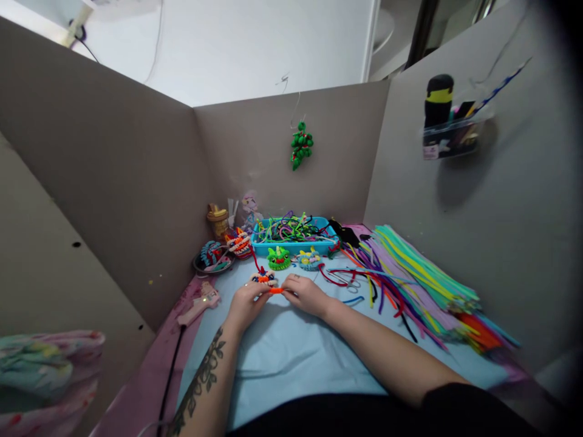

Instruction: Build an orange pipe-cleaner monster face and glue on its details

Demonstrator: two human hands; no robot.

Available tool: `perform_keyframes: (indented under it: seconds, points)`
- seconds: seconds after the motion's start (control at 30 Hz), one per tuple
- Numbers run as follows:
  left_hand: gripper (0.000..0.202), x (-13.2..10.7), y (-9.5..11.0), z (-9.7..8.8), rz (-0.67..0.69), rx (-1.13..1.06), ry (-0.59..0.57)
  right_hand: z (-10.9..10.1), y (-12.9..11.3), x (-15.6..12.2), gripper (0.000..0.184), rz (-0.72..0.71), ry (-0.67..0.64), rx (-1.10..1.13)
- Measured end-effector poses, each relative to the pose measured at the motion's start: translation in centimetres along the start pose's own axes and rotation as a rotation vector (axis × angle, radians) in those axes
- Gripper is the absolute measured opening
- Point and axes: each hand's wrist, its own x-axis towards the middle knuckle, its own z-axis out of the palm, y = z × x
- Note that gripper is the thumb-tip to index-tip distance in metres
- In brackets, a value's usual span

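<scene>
My left hand (pixel 246 301) and my right hand (pixel 304 293) meet over a light blue cloth (pixel 291 358). Both pinch a short orange pipe cleaner (pixel 276 291) between their fingertips. The orange piece joins a small multicoloured pipe-cleaner figure (pixel 263 278) held at my left fingertips. Just beyond the hands lie a green figure (pixel 279 258) and a blue-and-yellow figure (pixel 310 259).
A blue tray (pixel 291 246) of tangled pipe cleaners stands at the back. A big fan of coloured pipe cleaners (pixel 423 282) covers the right side, with scissors (pixel 348 280) near it. A pink glue gun (pixel 200 305) lies left. Grey cardboard walls (pixel 113 176) enclose the space.
</scene>
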Motion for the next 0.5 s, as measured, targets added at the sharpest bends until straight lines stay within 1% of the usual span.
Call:
perform_keyframes:
  seconds: [0.3, 0.5]
  points:
    - [0.018, 0.20, 0.11, 0.20, 0.076, 0.017, -0.064, -0.01, -0.05, 0.00, 0.014, -0.078, -0.082, -0.106]
    - [0.023, 0.17, 0.39, 0.09, 0.149, 0.104, -0.117, 0.17, 0.02, -0.08, 0.015, -0.117, -0.090, -0.059]
